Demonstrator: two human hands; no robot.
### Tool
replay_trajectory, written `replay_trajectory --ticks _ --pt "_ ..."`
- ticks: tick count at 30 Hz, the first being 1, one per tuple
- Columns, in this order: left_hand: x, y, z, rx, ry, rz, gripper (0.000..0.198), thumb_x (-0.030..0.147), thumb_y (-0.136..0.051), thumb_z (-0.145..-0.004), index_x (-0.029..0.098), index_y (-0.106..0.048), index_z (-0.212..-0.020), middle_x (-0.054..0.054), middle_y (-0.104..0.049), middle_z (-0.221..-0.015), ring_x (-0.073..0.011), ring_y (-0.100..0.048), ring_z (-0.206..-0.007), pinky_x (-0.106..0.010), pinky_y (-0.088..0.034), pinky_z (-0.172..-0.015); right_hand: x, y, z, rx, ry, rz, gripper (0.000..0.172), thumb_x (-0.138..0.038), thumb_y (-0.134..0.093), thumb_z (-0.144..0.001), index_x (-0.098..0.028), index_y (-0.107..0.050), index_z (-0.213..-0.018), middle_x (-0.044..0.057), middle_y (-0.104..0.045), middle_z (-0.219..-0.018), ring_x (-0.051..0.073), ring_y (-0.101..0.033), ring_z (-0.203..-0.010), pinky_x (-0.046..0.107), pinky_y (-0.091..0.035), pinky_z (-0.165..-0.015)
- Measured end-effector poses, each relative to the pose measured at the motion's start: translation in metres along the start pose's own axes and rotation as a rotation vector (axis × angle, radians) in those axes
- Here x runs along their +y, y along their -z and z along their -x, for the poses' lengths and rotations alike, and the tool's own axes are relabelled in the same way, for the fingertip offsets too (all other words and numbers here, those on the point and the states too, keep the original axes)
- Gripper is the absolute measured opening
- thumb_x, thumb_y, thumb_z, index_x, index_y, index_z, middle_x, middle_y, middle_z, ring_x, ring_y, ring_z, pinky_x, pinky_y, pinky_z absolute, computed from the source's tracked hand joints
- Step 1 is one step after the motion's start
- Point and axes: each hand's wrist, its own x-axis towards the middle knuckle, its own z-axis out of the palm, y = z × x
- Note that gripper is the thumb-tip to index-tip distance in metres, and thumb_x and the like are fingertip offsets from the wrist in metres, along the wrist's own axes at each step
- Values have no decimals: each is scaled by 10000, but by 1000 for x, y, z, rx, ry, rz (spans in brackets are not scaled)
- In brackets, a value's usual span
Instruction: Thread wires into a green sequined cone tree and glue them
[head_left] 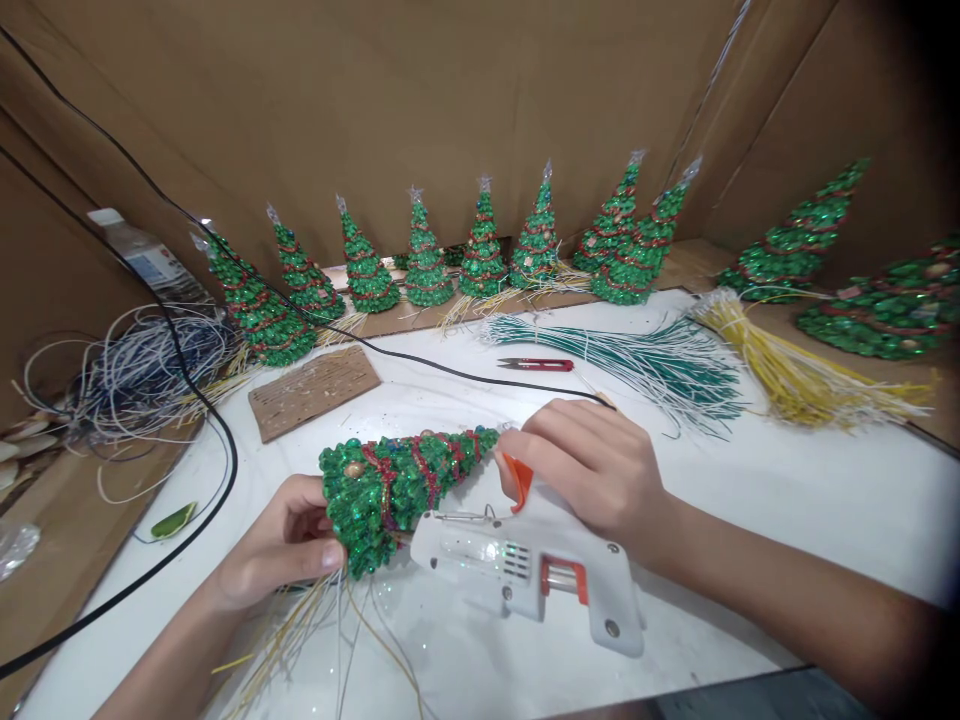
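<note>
A small green glittery Christmas tree [416,475] with red garland lies on its side above the white tabletop. My left hand [281,545] is closed on its base, thumb in front and the other fingers partly hidden behind it. Thin yellow and white wires [300,630] trail from the base. My right hand [600,470] is wrapped round the handle of a white glue gun [517,575], with fingers by its orange trigger [519,482]. The gun points left, its nozzle at the tree's lower side. My right fingertips are close to the tree's tip.
Several similar trees [427,260] stand along the back by the cardboard wall. Bundles of green wires [637,355] and yellow wires [795,360], red thread snips [536,364], a cardboard piece [315,392] and tangled wires [150,370] lie around. A black cable [420,357] crosses the table.
</note>
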Motion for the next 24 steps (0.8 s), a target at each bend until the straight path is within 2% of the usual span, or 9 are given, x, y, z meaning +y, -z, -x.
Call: replay_trajectory --ticks 4,14,24 --pt "1 -1 0 30 1 -13 262 359 -749 -650 124 -717 -760 -34 -581 -586 -115 -452 -506 -221 -335 -482 0 0 0 8 2 -2 197 -116 -428 -940 -114 -609 -860 35 -517 -704 117 -464 -677 232 -340 -623" --pt "5 -3 -1 15 -2 -55 271 395 -743 -667 130 -689 -676 -5 -503 -507 -98 -379 -459 -224 -305 -452 -1 0 1 12 0 -29 169 -101 -430 -925 -108 -595 -889 42 -530 -713 124 -485 -683 239 -357 -627" --pt "7 -6 -3 -39 9 -20 250 372 -732 -683 127 -687 -698 -17 -518 -561 -103 -396 -508 -214 -276 -469 -4 4 0 -10 -5 -47 158 -102 -413 -942 -109 -569 -919 51 -556 -737 133 -514 -720 256 -398 -658"
